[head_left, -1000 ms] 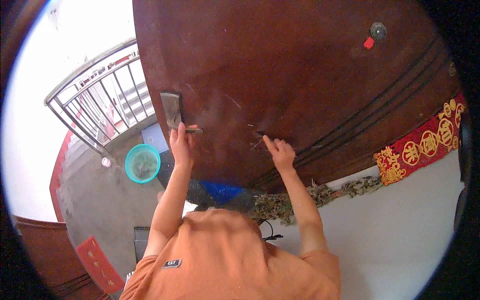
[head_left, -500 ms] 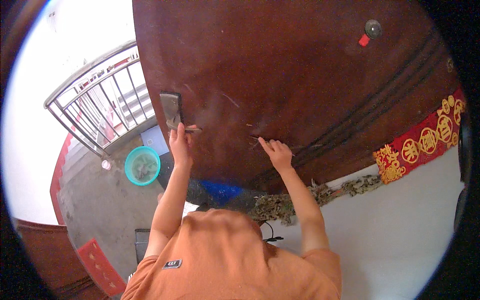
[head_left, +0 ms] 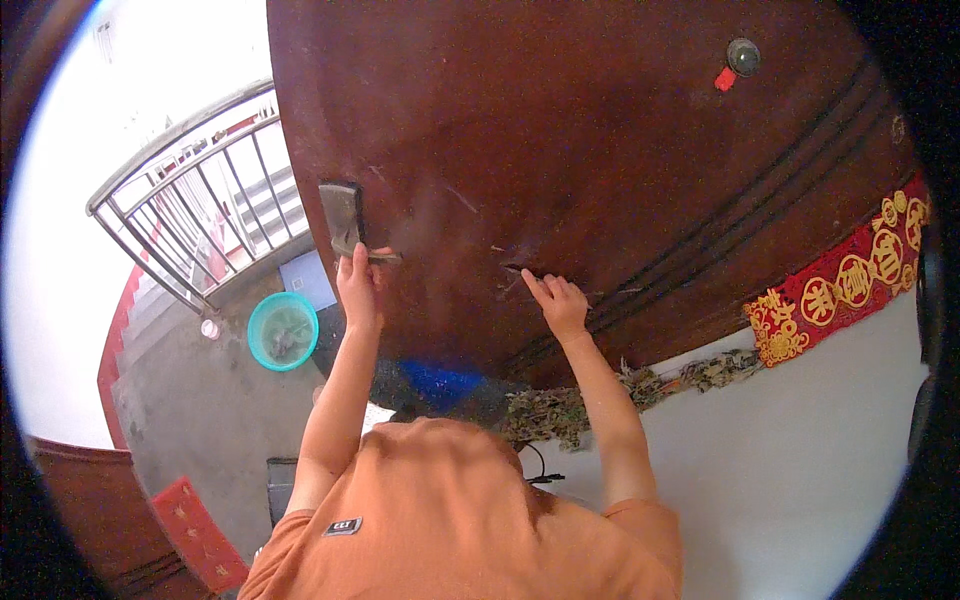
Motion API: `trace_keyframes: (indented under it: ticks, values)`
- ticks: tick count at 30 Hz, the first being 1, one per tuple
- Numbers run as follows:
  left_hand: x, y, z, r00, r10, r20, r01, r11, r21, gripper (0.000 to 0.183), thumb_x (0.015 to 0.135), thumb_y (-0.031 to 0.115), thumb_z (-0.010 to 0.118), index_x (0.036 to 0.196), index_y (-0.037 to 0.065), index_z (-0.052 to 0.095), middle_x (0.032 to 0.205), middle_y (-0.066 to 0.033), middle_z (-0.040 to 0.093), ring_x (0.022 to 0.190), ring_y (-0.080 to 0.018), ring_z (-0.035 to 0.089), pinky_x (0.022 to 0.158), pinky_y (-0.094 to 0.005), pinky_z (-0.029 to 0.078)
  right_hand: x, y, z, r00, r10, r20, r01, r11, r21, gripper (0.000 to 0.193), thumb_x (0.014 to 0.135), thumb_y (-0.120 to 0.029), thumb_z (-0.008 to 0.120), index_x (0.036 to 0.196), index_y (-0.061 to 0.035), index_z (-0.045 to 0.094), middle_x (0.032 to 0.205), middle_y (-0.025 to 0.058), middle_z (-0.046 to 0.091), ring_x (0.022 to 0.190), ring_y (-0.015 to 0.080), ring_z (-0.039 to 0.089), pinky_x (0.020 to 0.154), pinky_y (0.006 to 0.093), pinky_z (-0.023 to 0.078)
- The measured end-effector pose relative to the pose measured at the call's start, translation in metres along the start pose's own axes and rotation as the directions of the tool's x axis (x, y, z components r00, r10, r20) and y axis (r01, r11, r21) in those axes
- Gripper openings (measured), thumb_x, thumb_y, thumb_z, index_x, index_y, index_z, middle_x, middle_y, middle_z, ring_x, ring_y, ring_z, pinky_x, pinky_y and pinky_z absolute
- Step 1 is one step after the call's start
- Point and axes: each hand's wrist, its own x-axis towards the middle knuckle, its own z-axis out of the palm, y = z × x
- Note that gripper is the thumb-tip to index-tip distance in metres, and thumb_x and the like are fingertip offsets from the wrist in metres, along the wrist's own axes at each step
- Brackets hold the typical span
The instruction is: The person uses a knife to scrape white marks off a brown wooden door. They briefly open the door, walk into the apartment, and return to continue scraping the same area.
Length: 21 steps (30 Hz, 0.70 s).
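Note:
A dark reddish-brown door [head_left: 520, 130] fills the middle of the view, with pale scratches on it. At its left edge sits a grey metal lock plate [head_left: 342, 212] with a dark side edge. Just under this plate, a short dark lever handle [head_left: 388, 257] sticks out to the right. My left hand [head_left: 360, 285] has its fingers closed around this handle. Farther right, my right hand [head_left: 558, 300] is closed in a pinch against the door. A small, thin dark piece [head_left: 515, 267] shows at its fingertips; its kind is too small to make out.
On the grey floor to the left stands a turquoise basin [head_left: 284, 332] with wet cloth in it, beside a blue-grey flat box [head_left: 308, 280]. A metal railing [head_left: 190, 205] runs behind. Dried plants [head_left: 550, 412] and a red-gold banner [head_left: 840, 290] line the right.
My right hand has shifted slightly right and up, along with the thin dark piece at its fingertips. My left hand stays on the handle.

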Motion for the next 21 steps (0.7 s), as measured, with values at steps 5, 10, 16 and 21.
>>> trace_keyframes:
  ticks: [5, 10, 16, 21]
  values:
    - [0.002, 0.002, 0.004, 1.000, -0.003, -0.010, 0.003, 1.000, 0.012, 0.020, 0.100, 0.029, 0.055, 0.091, 0.011, 0.050, 0.088, -0.0122, 0.071, 0.049, -0.0048, 0.041, 0.044, -0.0205, 0.032, -0.007, -0.003, 0.010, 0.999, 0.040, -0.018, -0.039, 0.999, 0.033, 0.059, 0.081, -0.006, 0.066, 0.134, -0.0300, 0.058, 0.088, 0.0004, 0.059, 0.067, 0.0170, 0.059, 0.055, 0.0303, 0.051]
    - [-0.007, 0.006, 0.007, 1.000, -0.014, -0.008, 0.014, 1.000, 0.004, 0.020, 0.100, 0.029, 0.054, 0.091, 0.011, 0.051, 0.088, -0.0117, 0.071, 0.049, -0.0052, 0.042, 0.044, -0.0211, 0.033, -0.013, -0.005, 0.007, 0.989, 0.145, 0.041, -0.146, 0.989, 0.022, 0.054, 0.080, -0.004, 0.069, 0.128, -0.0286, 0.064, 0.086, 0.0021, 0.061, 0.067, 0.0199, 0.060, 0.058, 0.0302, 0.052]
    - [0.001, 0.003, 0.007, 1.000, -0.002, 0.006, 0.002, 1.000, 0.017, 0.019, 0.100, 0.029, 0.054, 0.093, 0.011, 0.051, 0.087, -0.0103, 0.071, 0.049, -0.0050, 0.041, 0.043, -0.0213, 0.032, -0.032, -0.008, 0.016, 0.998, 0.019, 0.059, -0.024, 0.997, 0.076, 0.066, 0.076, -0.001, 0.068, 0.134, -0.0302, 0.058, 0.086, 0.0011, 0.061, 0.068, 0.0171, 0.061, 0.055, 0.0308, 0.050]
    - [-0.004, 0.004, 0.008, 1.000, 0.010, -0.015, -0.010, 1.000, -0.006, 0.021, 0.100, 0.030, 0.054, 0.092, 0.010, 0.051, 0.085, -0.0102, 0.070, 0.047, -0.0048, 0.040, 0.042, -0.0208, 0.031, -0.004, -0.007, 0.016, 0.997, 0.033, -0.068, -0.031, 0.999, 0.032, 0.057, 0.079, -0.002, 0.068, 0.130, -0.0255, 0.062, 0.088, 0.0021, 0.061, 0.068, 0.0166, 0.059, 0.055, 0.0297, 0.050]
